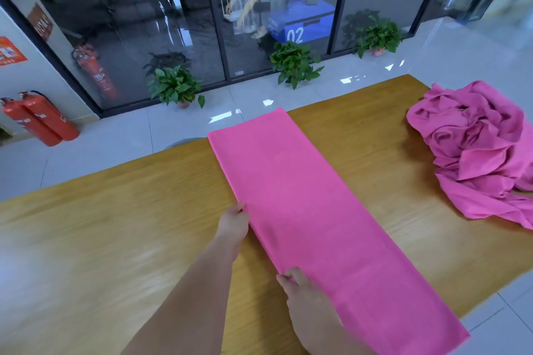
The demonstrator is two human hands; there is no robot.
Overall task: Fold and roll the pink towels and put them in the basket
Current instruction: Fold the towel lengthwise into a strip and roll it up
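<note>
Wooden table (pixel 115 225): at its middle, left hand (pixel 233 225) and right hand (pixel 300 285) pinch the left edge of a flat, strip-folded towel (pixel 317 196); crumpled pile (pixel 476 153) at its right end. Likely mid-fold; next, carry that edge across evenly.

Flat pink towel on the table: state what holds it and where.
Both hands hold the flat pink towel by its left long edge: the left hand grips about midway along, the right hand pinches it nearer the person.
</note>
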